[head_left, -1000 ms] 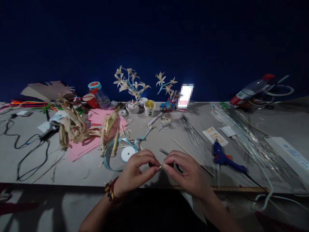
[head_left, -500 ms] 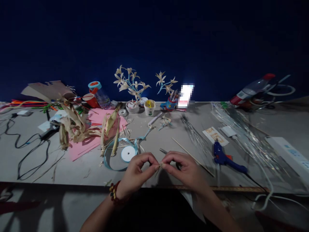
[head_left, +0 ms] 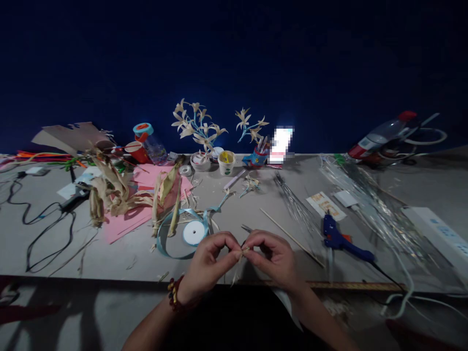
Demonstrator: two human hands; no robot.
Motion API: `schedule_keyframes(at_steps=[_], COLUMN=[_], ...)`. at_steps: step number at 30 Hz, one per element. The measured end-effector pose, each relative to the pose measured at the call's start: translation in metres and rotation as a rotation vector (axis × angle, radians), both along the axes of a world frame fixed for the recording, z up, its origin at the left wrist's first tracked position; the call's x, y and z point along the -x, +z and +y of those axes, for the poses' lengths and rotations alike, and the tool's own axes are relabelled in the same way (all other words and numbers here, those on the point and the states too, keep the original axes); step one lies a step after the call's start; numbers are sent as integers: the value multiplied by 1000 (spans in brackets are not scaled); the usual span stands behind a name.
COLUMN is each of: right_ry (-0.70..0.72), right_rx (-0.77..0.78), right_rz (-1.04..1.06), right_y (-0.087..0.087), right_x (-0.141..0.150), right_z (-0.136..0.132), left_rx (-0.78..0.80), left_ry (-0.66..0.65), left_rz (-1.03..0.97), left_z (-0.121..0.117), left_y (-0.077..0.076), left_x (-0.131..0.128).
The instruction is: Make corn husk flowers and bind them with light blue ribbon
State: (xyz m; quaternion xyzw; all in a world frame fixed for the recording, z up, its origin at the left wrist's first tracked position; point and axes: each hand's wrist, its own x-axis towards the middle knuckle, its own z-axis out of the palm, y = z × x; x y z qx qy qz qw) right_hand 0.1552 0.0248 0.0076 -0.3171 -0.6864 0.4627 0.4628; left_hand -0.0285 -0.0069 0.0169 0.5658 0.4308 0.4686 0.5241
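Observation:
Thumb and fingers of my left hand [head_left: 218,254] pinch a small pale strip of dried husk [head_left: 237,273]. From the other side my right hand [head_left: 269,254] pinches the same piece, the fingertips of both hands nearly touching. One thin end hangs down below my fingers. Behind my right hand lies a pair of scissors [head_left: 247,227], mostly hidden. To the left of my left hand is a roll of light blue ribbon [head_left: 194,232], its loose band looping around it. A thin wooden stick [head_left: 288,235] lies slanted at the right.
Dried corn husks [head_left: 119,192] lie over pink paper [head_left: 127,222] at the left. Husk flowers [head_left: 199,129] stand at the back beside a paper cup [head_left: 227,163]. Right of my hands are wires [head_left: 296,200], a blue glue gun [head_left: 343,243] and a power strip [head_left: 438,234].
The fingertips have shifted slightly on the husk piece, and its pale end now hangs lower and shows more plainly. Both hands stay in nearly the same place.

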Motion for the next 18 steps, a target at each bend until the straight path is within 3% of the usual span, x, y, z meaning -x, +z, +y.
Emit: schedule_keyframes(at_steps=[7,14,18], right_ry=[-14,-41,-14], right_rx=[-12,-81,-99], right_rz=[-10,-62,-73], right_y=[1,7,9], right_x=[-1,-4,-5], right_z=[-2,-1,1], left_rx=[-203,-228,-162], left_ry=[46,-11,1], left_rz=[172,124,98], left_z=[-2,-4,-2], left_y=[9,8,7], left_x=[-1,1,0])
